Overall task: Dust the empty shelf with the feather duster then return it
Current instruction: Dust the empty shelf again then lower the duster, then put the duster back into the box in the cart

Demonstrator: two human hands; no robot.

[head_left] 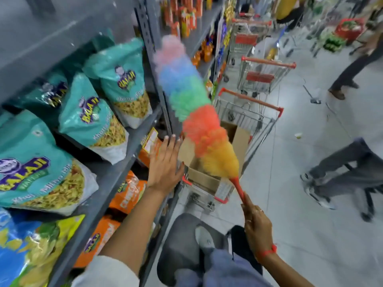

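A multicoloured feather duster point(192, 108) with pink, blue, green, red and yellow bands slants up across the middle of the view. Its pink tip lies near the grey shelf upright point(149, 34). My right hand point(257, 224) grips its orange handle low at the right. My left hand point(165, 162) is stretched forward, fingers together and flat, close to the front edge of the grey shelf point(116, 168). It holds nothing. The shelf above the snack bags point(47, 34) looks bare and grey.
Teal snack bags point(93, 121) fill the shelf at left, orange packs point(126, 191) sit below. A trolley with a cardboard box point(238, 141) stands just ahead, more trolleys point(263, 75) beyond. People's legs point(342, 172) cross the tiled aisle at right.
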